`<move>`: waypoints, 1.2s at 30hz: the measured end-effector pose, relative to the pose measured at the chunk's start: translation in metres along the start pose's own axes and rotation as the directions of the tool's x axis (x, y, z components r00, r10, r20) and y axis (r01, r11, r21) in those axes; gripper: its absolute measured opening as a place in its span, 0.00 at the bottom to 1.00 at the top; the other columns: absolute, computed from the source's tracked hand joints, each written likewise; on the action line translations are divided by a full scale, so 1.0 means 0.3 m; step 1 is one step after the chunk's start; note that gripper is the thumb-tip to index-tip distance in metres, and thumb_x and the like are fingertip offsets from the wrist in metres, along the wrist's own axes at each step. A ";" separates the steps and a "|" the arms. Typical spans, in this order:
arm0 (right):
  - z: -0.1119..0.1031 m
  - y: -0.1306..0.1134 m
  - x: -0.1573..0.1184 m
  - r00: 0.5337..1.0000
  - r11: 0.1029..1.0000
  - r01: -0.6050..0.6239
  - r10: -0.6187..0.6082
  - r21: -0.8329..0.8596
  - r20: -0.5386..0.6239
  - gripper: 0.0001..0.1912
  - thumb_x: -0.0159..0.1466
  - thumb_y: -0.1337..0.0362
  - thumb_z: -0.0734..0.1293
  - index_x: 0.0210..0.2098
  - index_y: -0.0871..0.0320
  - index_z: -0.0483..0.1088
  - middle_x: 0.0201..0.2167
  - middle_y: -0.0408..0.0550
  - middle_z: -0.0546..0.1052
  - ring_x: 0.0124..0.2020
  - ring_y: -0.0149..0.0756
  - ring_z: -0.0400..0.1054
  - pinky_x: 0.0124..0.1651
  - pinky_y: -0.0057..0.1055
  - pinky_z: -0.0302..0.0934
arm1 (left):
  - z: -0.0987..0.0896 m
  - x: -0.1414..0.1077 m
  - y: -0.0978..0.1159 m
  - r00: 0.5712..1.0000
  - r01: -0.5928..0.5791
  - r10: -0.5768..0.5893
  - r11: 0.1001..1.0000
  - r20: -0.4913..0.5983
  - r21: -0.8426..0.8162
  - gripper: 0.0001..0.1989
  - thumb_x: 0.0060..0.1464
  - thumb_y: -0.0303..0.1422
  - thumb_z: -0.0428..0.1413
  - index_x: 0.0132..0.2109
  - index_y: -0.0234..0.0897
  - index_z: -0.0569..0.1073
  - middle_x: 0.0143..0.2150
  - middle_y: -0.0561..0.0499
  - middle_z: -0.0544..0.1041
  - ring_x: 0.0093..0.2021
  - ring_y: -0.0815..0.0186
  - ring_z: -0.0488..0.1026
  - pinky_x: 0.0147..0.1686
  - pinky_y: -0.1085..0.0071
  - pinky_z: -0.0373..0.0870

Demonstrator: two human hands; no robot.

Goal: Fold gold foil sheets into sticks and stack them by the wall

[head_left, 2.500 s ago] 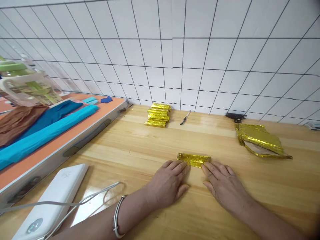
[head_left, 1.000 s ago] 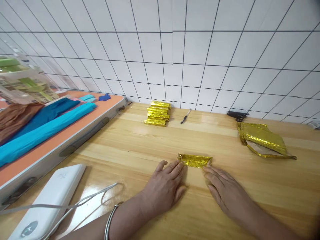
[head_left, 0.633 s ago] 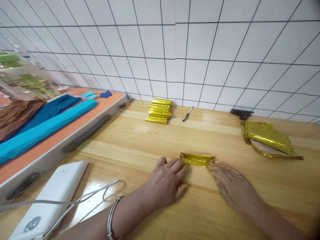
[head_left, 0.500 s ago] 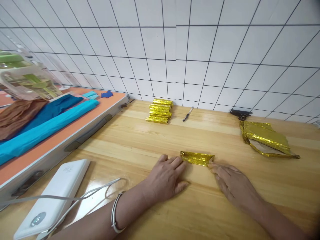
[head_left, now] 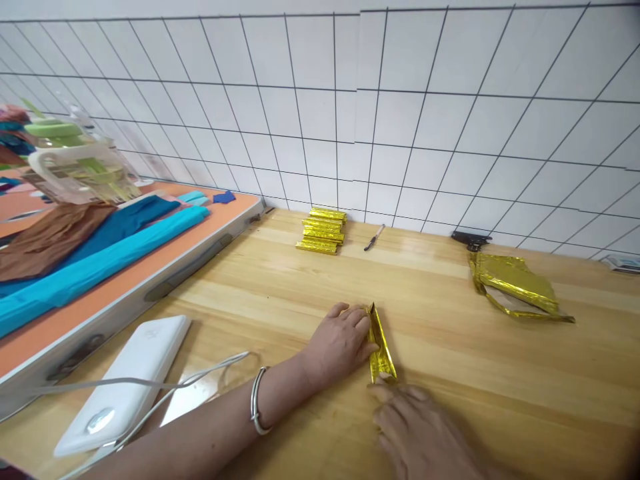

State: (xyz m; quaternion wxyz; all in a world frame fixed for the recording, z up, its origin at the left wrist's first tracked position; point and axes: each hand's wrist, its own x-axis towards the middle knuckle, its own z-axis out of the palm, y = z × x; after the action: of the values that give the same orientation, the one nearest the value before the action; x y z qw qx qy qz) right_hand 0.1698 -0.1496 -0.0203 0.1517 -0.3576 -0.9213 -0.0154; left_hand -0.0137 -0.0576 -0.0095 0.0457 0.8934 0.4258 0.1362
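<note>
A folded strip of shiny gold foil paper (head_left: pixel 383 343) lies on the wooden table, its long side running away from me. My left hand (head_left: pixel 340 343), with a silver bangle at the wrist, presses its closed fingers on the strip's left edge. At the strip's near end is my right hand (head_left: pixel 417 427), its fingertips touching the foil, somewhat blurred. Several folded gold pieces (head_left: pixel 323 231) lie in a row near the wall. Farther right rests a larger gold foil bundle (head_left: pixel 517 283) beside a black clip-like object (head_left: pixel 471 240).
A pen (head_left: pixel 374 238) lies near the tiled wall. To the left are a white power bank (head_left: pixel 125 383) with cables and a raised orange surface (head_left: pixel 165 250) bearing teal and brown paper and a green-lidded jug (head_left: pixel 83 163).
The gold strip has turned from lying crosswise to pointing away from me. My right hand has moved left and nearer to me. The camera view has shifted slightly.
</note>
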 end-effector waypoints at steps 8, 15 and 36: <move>-0.026 -0.024 0.056 0.992 0.985 0.122 -0.117 0.121 -0.045 0.05 0.59 0.64 0.63 0.29 0.58 0.69 0.41 0.49 0.77 0.44 0.38 0.69 0.48 0.33 0.60 | 0.006 -0.055 0.002 0.997 -0.018 0.017 1.000 0.076 0.009 0.31 0.54 0.50 0.47 0.58 0.34 0.58 0.63 0.41 0.56 0.63 0.55 0.51 0.58 0.59 0.49; -0.092 0.249 0.151 0.993 0.963 -0.103 0.112 0.248 -0.024 0.12 0.63 0.69 0.57 0.43 0.57 0.68 0.41 0.50 0.75 0.42 0.36 0.68 0.45 0.35 0.63 | 0.018 -0.052 -0.020 0.993 -0.092 0.090 0.995 0.080 0.023 0.29 0.55 0.47 0.46 0.58 0.32 0.59 0.65 0.39 0.52 0.64 0.53 0.47 0.58 0.56 0.48; -0.001 0.394 0.070 0.987 0.967 -0.158 0.157 0.200 0.019 0.15 0.64 0.68 0.58 0.49 0.57 0.65 0.39 0.51 0.71 0.41 0.39 0.63 0.44 0.40 0.62 | -0.074 0.175 -0.110 0.906 -0.330 0.368 0.923 0.210 -0.197 0.07 0.57 0.28 0.49 0.39 0.38 0.71 0.37 0.49 0.71 0.38 0.66 0.69 0.39 0.74 0.64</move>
State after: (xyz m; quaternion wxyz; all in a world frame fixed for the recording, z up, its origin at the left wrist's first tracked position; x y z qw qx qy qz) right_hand 0.2336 -0.0481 -0.0233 0.1862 -0.4126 -0.8871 0.0905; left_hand -0.0132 0.0032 0.0160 0.1423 0.9587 0.2377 0.0649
